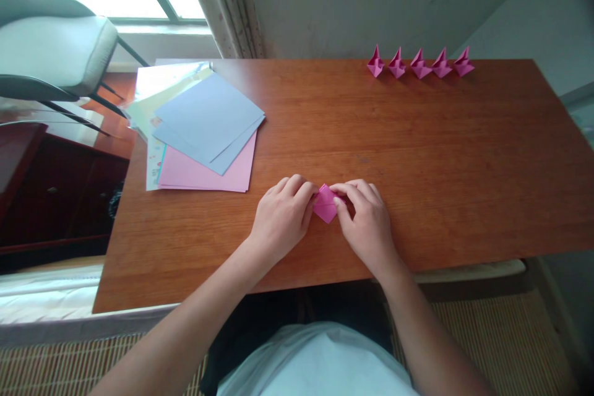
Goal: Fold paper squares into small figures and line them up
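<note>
A small folded piece of pink paper [325, 205] lies on the wooden table [417, 154] near its front edge. My left hand [282, 216] pinches its left side with curled fingers. My right hand [366, 223] pinches its right side, thumb and fingers pressed on the paper. Both hands rest on the tabletop, and their fingers hide part of the paper.
Several finished pink paper figures [420, 64] stand in a row at the table's far right edge. A stack of blue, pink and patterned paper sheets [204, 130] lies at the far left. A grey chair [55, 49] stands by the window, with a dark cabinet [55, 192] to the left.
</note>
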{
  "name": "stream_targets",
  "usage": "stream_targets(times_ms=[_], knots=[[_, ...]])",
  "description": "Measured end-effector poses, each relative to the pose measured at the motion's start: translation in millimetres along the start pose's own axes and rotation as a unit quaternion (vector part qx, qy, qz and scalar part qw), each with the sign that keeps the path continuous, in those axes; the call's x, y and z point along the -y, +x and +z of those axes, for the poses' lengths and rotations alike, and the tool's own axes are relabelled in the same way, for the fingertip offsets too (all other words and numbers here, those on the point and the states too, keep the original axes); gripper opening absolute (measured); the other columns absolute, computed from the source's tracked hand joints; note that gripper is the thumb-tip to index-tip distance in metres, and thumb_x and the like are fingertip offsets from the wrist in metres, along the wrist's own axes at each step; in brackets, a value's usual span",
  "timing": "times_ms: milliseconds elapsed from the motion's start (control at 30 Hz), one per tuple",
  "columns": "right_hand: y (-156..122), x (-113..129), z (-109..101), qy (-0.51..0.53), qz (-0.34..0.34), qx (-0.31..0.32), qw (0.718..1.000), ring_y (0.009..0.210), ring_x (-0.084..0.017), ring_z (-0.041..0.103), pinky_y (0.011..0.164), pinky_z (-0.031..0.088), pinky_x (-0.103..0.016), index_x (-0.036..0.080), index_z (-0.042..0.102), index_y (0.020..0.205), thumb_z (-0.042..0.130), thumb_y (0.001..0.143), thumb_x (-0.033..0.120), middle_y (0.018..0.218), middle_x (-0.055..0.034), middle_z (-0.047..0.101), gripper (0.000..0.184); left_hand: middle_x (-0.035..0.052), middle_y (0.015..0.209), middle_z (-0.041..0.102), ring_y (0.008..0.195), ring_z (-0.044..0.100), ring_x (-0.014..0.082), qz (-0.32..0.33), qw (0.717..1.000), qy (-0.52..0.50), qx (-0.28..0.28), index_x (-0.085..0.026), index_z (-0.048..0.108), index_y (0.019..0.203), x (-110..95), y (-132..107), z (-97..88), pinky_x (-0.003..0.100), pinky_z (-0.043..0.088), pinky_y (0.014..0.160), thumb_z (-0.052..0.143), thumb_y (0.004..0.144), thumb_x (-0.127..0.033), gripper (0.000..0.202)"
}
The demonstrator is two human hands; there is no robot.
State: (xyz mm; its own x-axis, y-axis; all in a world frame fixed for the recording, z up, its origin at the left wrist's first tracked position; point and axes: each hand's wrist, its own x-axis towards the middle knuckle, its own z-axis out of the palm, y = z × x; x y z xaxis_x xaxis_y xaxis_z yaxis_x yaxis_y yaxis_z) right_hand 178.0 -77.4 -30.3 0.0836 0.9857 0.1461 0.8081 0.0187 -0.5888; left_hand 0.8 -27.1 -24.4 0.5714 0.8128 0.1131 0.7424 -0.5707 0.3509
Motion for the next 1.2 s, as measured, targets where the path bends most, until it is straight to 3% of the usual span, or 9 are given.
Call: stream_targets(times_ms=[233,400,533,667,1000,1200], knots=[[3.2,8.1,6.7,-0.046,0.019,-0.032,0.998,0.092,-0.024,0.057,0.082,0.044,-0.036,0.024,0.067,0.096,0.062,0.097,0.04,0.096,-0.0059,0.068,0.016,0.0062,0.101,0.065,0.092,0.06,0.0227,-0.001,1.0,0.007,0.005,-0.022,0.062,0.105,-0.4,0.9,0.5,0.035,0.049,0.08,0.043,0.103,-0.026,0.02],[2.6,7.8,8.4,-0.054,0.012,-0.034,0.998,0.092,-0.024,0.056,0.081,0.042,-0.036,0.025,0.066,0.096,0.063,0.097,0.039,0.095,-0.0055,0.067,0.015,0.0078,0.107,0.064,0.096,0.057,0.0245,0.003,1.0,0.028,0.001,-0.022,0.062,0.108,-3.1,-2.2,0.6,0.037,0.048,0.083,0.045,0.102,-0.024,0.018],[2.4,6.3,8.4,-0.052,0.01,-0.03,0.998,0.091,-0.025,0.057,0.08,0.043,-0.036,0.025,0.067,0.098,0.065,0.096,0.039,0.096,-0.0055,0.067,0.014,0.01,0.12,0.061,0.106,0.053,0.0287,-0.041,0.998,0.035,-0.027,-0.024,0.063,0.109,-5.4,-5.4,-2.3,0.042,0.045,0.086,0.053,0.1,-0.031,0.015],[2.8,3.2,6.9,-0.044,0.004,-0.021,0.999,0.09,-0.024,0.057,0.081,0.044,-0.037,0.024,0.068,0.098,0.065,0.096,0.037,0.096,-0.0053,0.067,0.014,0.0104,0.119,0.061,0.108,0.052,0.03,-0.068,0.997,0.035,-0.034,-0.024,0.062,0.107,-5.4,-5.9,-3.7,0.043,0.043,0.085,0.058,0.098,-0.033,0.014],[-4.3,-20.2,-6.9,-0.027,-0.006,-0.031,0.999,0.096,-0.025,0.059,0.084,0.047,-0.038,0.024,0.07,0.1,0.06,0.098,0.028,0.101,-0.0059,0.069,0.011,0.0101,0.119,0.062,0.108,0.054,0.0301,-0.064,0.997,0.04,-0.035,-0.024,0.062,0.106,-5.0,-5.8,-2.3,0.043,0.043,0.084,0.057,0.098,-0.032,0.012],[-1.7,-18.0,-10.6,-0.02,0.004,-0.014,1.0,0.095,-0.024,0.06,0.086,0.047,-0.038,0.023,0.07,0.098,0.056,0.099,0.027,0.099,-0.0056,0.069,0.014,0.0087,0.117,0.062,0.106,0.055,0.0288,-0.065,0.997,0.028,-0.043,-0.024,0.064,0.106,-3.4,-6.3,-1.6,0.043,0.043,0.086,0.056,0.098,-0.032,0.014]])
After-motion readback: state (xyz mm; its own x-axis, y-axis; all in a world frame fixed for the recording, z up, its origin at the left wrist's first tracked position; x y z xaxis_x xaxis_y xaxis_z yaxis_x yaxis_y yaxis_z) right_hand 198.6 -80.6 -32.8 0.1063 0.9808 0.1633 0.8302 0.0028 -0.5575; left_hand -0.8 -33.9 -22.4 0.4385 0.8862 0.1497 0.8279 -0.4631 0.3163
